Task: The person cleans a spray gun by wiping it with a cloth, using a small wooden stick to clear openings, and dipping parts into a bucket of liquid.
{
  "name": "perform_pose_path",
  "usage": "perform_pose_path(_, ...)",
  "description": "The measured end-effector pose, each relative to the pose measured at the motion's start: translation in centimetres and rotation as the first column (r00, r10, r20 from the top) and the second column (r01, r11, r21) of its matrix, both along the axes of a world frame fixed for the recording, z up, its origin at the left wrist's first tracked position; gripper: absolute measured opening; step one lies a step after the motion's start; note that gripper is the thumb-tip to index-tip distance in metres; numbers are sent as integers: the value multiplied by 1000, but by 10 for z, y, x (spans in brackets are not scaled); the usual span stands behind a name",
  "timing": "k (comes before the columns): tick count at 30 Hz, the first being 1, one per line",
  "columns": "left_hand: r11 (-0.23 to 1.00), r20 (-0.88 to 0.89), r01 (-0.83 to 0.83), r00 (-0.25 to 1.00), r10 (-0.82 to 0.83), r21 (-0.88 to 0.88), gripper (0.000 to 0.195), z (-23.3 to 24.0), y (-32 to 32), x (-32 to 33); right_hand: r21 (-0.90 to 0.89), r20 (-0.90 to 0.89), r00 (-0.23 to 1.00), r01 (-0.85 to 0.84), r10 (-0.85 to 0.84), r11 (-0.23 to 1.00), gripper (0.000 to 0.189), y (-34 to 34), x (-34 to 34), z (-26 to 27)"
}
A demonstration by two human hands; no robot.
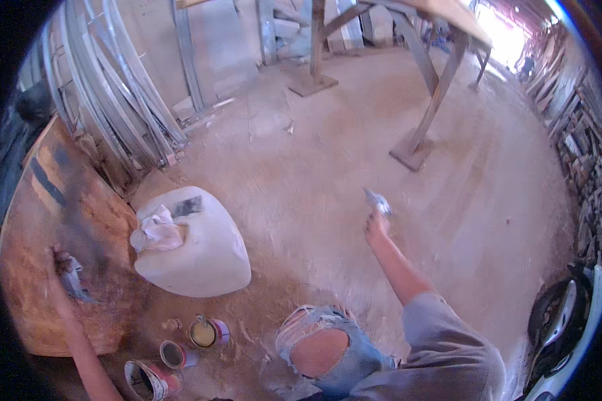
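My left hand (60,256) reaches over a large brown wooden panel (105,220) with dark smears, at the left of the head view. A white-blue crumpled rag (72,278) is in its fingers, against the panel. Out over the floor, my right hand (377,228) grips a small grey-white tool (379,203) with a pointed tip; blur hides its exact kind. Between the hands lies a bulky white plastic container (215,250). On it rest a pale cloth (161,228) and a dark flat piece (187,205).
Open cans stand by my knee: one with yellow contents (202,333), a dark one (171,354) and a larger stained one (143,381). Metal strips (110,85) lean on the wall. A wooden table leg (436,110) stands ahead. Piled wood (579,145) lines the right; a motorbike-like vehicle (562,321) is near.
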State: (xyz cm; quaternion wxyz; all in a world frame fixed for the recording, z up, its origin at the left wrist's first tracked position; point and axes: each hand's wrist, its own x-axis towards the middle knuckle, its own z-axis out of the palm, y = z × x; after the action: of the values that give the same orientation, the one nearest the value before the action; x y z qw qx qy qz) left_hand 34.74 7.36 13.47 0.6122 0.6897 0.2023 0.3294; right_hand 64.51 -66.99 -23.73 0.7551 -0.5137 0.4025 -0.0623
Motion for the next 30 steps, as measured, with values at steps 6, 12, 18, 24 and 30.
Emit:
perform_pose_path(6, 866, 29, -269, 959, 283, 422, 58, 12, -32, -24, -86, 390, 895, -198, 216, 976, 36, 85, 63, 104)
perform_pose_path(12, 749, -223, -313, 825, 519, 583, 47, -72, -97, -100, -448, 460, 864, 28, 204, 894, 37, -47, 102, 105)
perform_pose_path(18, 395, -555, 398, 689, 467, 828, 46, -155, -199, -68, -608, 177, 984, 97, 15, 788, 42, -214, 161, 37)
perform_pose_path(24, 266, -640, 597, 595, 486, 757, 44, -176, -204, -79, -367, 534, 845, 254, -21, 895, 34, -249, 212, 13)
perform_pose_path(30, 205, -642, 643, 574, 508, 738, 43, -175, -197, -78, -303, 58, 977, 214, -206, 929, 35, -283, 230, -57)
